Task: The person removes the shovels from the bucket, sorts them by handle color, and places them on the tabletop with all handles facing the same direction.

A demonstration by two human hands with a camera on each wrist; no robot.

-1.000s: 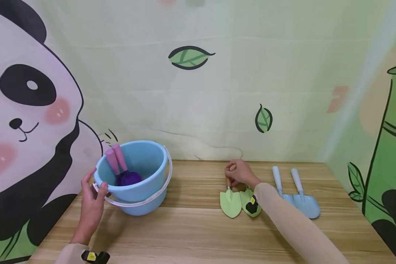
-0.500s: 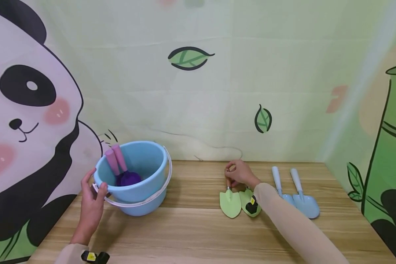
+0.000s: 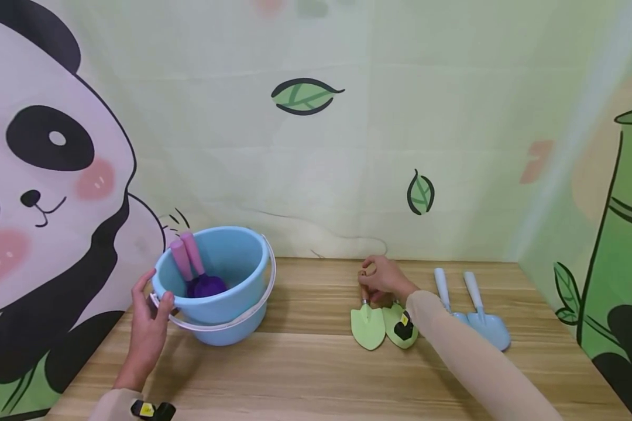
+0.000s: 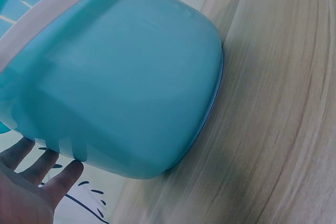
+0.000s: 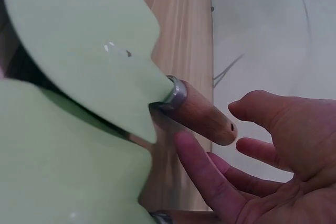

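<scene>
Right wrist view shows a wooden-handled pale green trowel (image 5: 113, 61).

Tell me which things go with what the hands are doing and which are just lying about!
Seem part of the job:
- blue bucket, touched by the left hand
- two green trowels, by the right hand
- two purple tools, inside the bucket

Seem to be just lying about:
- two blue shovels, held by neither hand
</scene>
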